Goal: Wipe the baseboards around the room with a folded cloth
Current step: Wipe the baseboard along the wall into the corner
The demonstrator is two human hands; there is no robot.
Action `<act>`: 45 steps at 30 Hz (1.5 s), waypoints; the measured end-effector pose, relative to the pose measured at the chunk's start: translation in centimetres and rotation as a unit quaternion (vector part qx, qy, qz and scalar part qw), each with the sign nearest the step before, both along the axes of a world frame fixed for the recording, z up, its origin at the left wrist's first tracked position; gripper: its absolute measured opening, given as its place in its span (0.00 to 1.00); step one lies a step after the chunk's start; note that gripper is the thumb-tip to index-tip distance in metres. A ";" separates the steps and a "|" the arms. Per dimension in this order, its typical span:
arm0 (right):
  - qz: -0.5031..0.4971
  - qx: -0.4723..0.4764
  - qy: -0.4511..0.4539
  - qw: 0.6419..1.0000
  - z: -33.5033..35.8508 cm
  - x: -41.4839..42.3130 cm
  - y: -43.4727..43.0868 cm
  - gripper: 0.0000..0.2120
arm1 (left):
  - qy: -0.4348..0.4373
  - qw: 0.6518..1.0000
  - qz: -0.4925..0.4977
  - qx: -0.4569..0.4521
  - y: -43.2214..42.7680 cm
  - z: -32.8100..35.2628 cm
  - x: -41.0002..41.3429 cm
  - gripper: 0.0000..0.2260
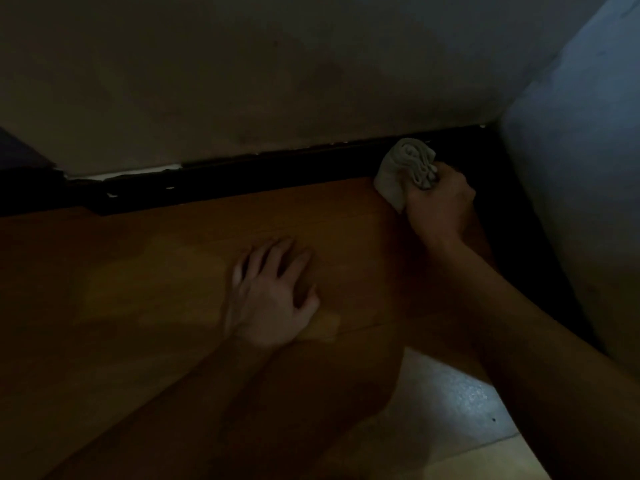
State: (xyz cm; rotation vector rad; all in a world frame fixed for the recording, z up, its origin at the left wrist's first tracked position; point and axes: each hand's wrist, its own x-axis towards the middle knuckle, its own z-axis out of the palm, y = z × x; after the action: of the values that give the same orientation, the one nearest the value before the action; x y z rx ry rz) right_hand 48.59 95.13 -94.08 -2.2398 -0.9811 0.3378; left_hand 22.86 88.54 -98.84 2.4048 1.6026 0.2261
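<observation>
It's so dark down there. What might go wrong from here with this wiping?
The cloth looks bunched in the right hand, not folded flat, so it may skip parts of the baseboard. Farther left there is a chipped stretch where the cloth might snag. In this dim light, leftover dust would be hard to see.

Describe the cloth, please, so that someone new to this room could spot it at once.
Follow the dark baseboard along the wall toward the right-hand corner. There the right hand grips a bunched cloth against it, pale and crumpled, unlike the flat black strip.
</observation>
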 end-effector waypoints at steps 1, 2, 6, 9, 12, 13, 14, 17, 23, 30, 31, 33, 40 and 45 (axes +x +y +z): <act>-0.007 0.003 0.005 1.000 -0.1 0.1 0.0 0.15 | -0.001 1.000 0.000 0.003 0.0 0.0 0.0 0.26; -0.012 0.007 0.007 1.000 -0.1 0.1 0.0 0.14 | -0.001 1.000 -0.001 0.006 0.0 0.0 0.1 0.26; 0.027 0.007 -0.018 0.999 -0.2 -0.7 0.1 0.14 | 0.002 1.000 -0.002 0.002 0.0 0.0 0.1 0.26; 0.002 0.020 -0.005 1.000 -0.2 -0.7 0.2 0.15 | 0.000 1.000 -0.001 0.002 0.0 0.0 0.1 0.26; -0.003 0.029 -0.006 1.000 -0.4 -1.6 0.1 0.11 | -0.002 1.000 -0.003 0.008 0.0 -0.1 0.0 0.26; 0.010 0.026 -0.007 1.000 -0.5 -2.2 0.2 0.10 | -0.001 1.000 -0.004 0.011 0.0 -0.1 0.0 0.26; 0.027 0.024 -0.005 0.999 -0.7 -2.9 0.3 0.09 | 0.000 1.000 -0.005 0.015 0.0 -0.1 0.1 0.26; 0.070 0.025 -0.003 0.997 -1.2 -5.0 0.7 0.09 | 0.006 1.000 -0.003 0.017 -0.1 0.0 0.1 0.27; 0.154 0.036 0.002 0.987 -1.8 -7.9 1.2 0.12 | 0.010 1.000 -0.005 0.008 0.0 0.2 0.0 0.27; 0.100 0.033 -0.005 0.994 -1.4 -4.9 0.8 0.12 | -0.028 0.999 -0.016 0.005 0.8 0.7 1.1 0.28; 0.080 0.030 -0.002 0.996 -1.1 -3.8 0.7 0.12 | -0.029 0.999 -0.023 0.003 1.1 0.6 1.4 0.28; 0.035 0.019 -0.001 0.999 -0.6 -1.7 0.3 0.12 | -0.014 0.999 -0.040 -0.001 1.4 0.4 1.6 0.27; -0.106 0.009 0.029 0.994 0.2 3.7 -0.1 0.13 | 0.028 0.998 -0.048 0.000 1.3 0.3 1.8 0.25; -0.093 0.028 0.041 0.994 0.0 3.5 -0.1 0.11 | 0.028 0.999 -0.044 0.008 1.3 0.4 2.0 0.25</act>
State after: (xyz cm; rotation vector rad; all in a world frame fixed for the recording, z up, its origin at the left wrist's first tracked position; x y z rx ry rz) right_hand 52.13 94.99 -94.06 -2.2276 -0.7230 0.3133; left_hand 24.89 89.88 -98.48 2.5091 1.5198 0.1570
